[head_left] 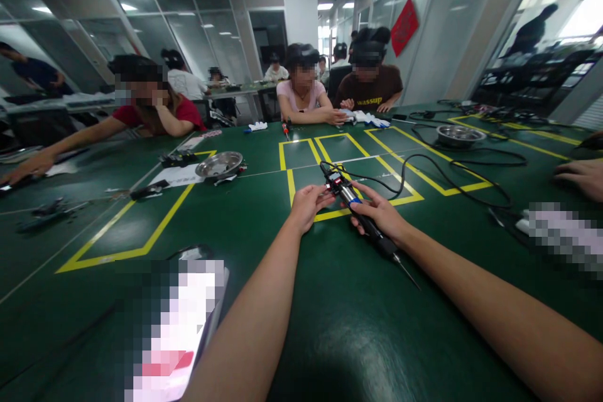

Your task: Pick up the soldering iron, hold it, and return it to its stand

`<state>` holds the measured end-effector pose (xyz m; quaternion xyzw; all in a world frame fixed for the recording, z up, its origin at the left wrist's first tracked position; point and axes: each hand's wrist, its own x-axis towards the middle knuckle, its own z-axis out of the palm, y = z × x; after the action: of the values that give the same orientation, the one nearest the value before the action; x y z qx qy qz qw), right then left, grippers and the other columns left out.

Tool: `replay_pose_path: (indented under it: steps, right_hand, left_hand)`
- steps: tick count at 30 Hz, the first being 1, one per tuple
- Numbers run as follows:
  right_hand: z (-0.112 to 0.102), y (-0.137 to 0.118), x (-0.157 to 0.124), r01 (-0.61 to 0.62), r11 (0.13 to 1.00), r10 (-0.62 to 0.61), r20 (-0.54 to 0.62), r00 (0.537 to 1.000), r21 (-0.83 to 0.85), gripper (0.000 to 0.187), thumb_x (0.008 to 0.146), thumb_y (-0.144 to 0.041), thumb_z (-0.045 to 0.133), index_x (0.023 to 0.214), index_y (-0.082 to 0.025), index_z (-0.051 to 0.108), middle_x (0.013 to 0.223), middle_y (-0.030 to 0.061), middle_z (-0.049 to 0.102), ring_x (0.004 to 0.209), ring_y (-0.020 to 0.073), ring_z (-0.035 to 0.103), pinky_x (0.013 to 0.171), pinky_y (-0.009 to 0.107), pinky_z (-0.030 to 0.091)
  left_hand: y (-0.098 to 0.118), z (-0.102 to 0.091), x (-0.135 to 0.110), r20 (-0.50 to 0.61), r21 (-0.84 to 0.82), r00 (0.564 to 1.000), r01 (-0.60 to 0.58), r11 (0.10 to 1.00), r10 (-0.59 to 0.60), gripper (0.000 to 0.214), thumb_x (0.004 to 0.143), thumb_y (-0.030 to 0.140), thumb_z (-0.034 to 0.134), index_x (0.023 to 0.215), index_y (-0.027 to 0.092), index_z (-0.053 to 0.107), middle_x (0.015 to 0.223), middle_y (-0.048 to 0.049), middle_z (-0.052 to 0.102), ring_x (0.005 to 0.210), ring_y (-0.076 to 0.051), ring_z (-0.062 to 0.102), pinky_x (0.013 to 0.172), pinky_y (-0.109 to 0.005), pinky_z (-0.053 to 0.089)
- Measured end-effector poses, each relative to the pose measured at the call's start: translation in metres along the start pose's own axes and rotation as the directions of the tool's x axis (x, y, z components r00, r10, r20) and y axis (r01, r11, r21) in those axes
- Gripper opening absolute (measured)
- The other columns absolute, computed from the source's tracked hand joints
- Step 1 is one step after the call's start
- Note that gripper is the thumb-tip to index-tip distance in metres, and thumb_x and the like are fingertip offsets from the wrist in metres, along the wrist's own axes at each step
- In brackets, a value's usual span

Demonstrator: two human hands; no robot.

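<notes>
A black electric screwdriver (358, 217) with a thin metal bit pointing toward me lies across the green table (377, 326). My right hand (381, 213) is wrapped around its body. My left hand (308, 201) pinches the red-marked rear end of the tool, where a black cable (424, 166) leaves it and runs off to the right.
Yellow tape rectangles (330, 151) mark the table. A metal bowl (219, 164) sits at the left, another metal bowl (459, 134) at the far right. A phone (179, 326) lies near my left arm. Several people sit around the table; another person's hand (581, 176) rests at the right edge.
</notes>
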<state>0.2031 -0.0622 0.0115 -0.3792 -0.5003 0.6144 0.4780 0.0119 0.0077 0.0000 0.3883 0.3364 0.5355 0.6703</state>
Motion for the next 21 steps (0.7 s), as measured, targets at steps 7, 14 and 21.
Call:
replay_pose_path:
  steps: [7,14,21]
  right_hand:
    - [0.0017,-0.0035,-0.0035,0.009,0.999,-0.008,-0.023,1.0,0.035,0.08,0.08,-0.027,0.07,0.15,-0.031,0.031,0.075,-0.0008,0.066,0.056,0.0147,0.062,0.044,0.024,0.051]
    - [-0.0015,-0.0021,-0.003,0.008,1.0,-0.008,0.014,1.0,0.007,0.078,0.081,-0.029,0.069,0.149,-0.034,0.031,0.07,-0.0021,0.066,0.052,0.0144,0.061,0.045,0.025,0.052]
    - [-0.0025,-0.0008,-0.0025,0.01,1.0,-0.009,0.036,0.999,-0.025,0.075,0.081,-0.032,0.069,0.146,-0.032,0.031,0.078,-0.0006,0.069,0.05,0.0136,0.061,0.044,0.025,0.05]
  left_hand:
    - [-0.0009,0.001,-0.0011,0.048,0.094,0.998,0.024,0.995,-0.028,0.019,0.081,0.023,0.07,0.074,0.011,0.057,0.083,-0.0121,0.072,0.08,-0.019,0.072,0.091,-0.04,0.055]
    - [-0.0014,-0.0025,-0.0007,0.081,0.072,0.996,0.039,0.997,-0.045,0.017,0.082,0.024,0.069,0.079,0.009,0.061,0.086,-0.0134,0.072,0.08,-0.019,0.072,0.092,-0.038,0.055]
    - [-0.0002,-0.0031,-0.0004,0.038,0.062,0.998,0.048,0.997,-0.05,0.014,0.082,0.019,0.07,0.08,0.01,0.06,0.091,-0.015,0.073,0.08,-0.018,0.072,0.088,-0.036,0.056]
